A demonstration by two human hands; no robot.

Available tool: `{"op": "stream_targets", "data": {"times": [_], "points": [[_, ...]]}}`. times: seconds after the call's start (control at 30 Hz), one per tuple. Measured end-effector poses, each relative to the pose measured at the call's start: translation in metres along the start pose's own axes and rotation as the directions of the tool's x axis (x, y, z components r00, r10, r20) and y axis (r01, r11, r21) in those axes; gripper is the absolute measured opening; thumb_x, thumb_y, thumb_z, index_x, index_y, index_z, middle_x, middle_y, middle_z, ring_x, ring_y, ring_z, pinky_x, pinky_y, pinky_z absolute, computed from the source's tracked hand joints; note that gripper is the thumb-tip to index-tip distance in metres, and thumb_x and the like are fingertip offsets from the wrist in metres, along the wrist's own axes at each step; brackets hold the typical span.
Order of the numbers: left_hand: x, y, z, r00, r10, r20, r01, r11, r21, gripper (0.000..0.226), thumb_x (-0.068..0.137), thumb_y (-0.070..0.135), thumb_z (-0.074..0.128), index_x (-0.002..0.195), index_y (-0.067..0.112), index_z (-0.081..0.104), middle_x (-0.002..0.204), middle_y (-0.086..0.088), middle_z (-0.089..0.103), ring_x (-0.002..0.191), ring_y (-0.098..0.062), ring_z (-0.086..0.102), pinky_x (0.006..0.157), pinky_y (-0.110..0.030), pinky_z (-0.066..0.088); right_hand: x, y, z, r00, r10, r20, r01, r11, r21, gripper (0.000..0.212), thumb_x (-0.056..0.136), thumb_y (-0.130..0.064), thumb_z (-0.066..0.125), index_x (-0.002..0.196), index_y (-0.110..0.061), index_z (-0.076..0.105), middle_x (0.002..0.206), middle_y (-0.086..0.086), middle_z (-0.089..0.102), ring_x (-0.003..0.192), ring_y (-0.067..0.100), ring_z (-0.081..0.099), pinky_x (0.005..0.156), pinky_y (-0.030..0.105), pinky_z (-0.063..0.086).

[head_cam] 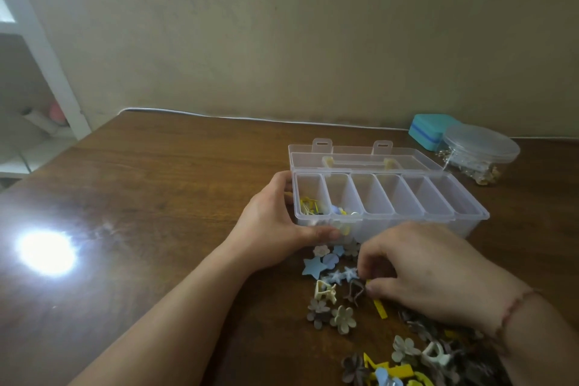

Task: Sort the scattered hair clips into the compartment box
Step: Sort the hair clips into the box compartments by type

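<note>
- Head view: the left hand (275, 222) grips the clear compartment box (385, 197) at its end; a few clips lie in its two leftmost slots.
- The right hand (419, 276) curls its fingers over the scattered hair clips (341, 294) just in front of the box (whether it has pinched one, I cannot tell).
- Picking is the step now, I think; next, lift one clip into a slot.

No text, label, brand or number can be read on anything here

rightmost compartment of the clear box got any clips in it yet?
No, the rightmost compartment of the clear plastic compartment box looks bare; clips show only in the two leftmost compartments, by the left hand.
</note>
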State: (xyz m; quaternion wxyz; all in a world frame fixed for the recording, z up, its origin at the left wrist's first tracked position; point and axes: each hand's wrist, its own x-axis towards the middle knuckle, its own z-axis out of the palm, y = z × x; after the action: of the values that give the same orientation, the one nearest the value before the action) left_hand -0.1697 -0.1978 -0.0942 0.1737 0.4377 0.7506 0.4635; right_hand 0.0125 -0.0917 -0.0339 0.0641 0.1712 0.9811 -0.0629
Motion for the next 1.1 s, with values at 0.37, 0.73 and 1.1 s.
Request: {"op": "stream_targets", "data": {"times": [0.37, 0.73, 1.1], "points": [[0.001, 0.000, -0.001, 1.000, -0.001, 0.000, 0.001, 1.000, 0.010, 0.095, 0.056, 0.054, 0.088, 0.134, 0.040, 0.038, 0.105, 0.032, 0.053, 0.100, 0.014, 0.053, 0.078, -0.010, 0.048, 0.016, 0.013, -0.002, 0.700, 0.239, -0.673, 0.129, 0.885, 0.448, 0.001, 0.077, -0.032, 0.073, 0.077, -0.032, 0.073, 0.060, -0.007, 0.065, 0.051, 0.007, 0.056, 0.053, 0.026, 0.054], [0.000, 0.000, -0.001, 1.000, -0.011, 0.006, 0.011, 1.000, 0.009, 0.096, 0.056, 0.054, 0.088, 0.136, 0.038, 0.038, 0.112, 0.028, 0.055, 0.102, 0.009, 0.055, 0.075, -0.009, 0.047, 0.003, 0.026, -0.015, 0.777, 0.171, -0.606, 0.042, 0.946, 0.321, 0.027, 0.084, -0.016, 0.065, 0.089, -0.042, 0.067, 0.081, -0.019, 0.067, 0.065, 0.003, 0.053, 0.056, 0.019, 0.045], [0.000, 0.003, 0.000, 1.000, -0.021, 0.006, 0.021, 1.000, -0.003, 0.098, 0.054, 0.056, 0.087, 0.137, 0.037, 0.039, 0.119, 0.022, 0.058, 0.108, 0.001, 0.058, 0.081, -0.015, 0.050, -0.004, 0.009, -0.013, 0.979, 0.173, -0.108, -0.180, 0.981, -0.064, 0.024, 0.092, -0.038, 0.057, 0.112, -0.049, 0.064, 0.111, -0.023, 0.065, 0.101, 0.003, 0.058, 0.079, 0.026, 0.053]]}}
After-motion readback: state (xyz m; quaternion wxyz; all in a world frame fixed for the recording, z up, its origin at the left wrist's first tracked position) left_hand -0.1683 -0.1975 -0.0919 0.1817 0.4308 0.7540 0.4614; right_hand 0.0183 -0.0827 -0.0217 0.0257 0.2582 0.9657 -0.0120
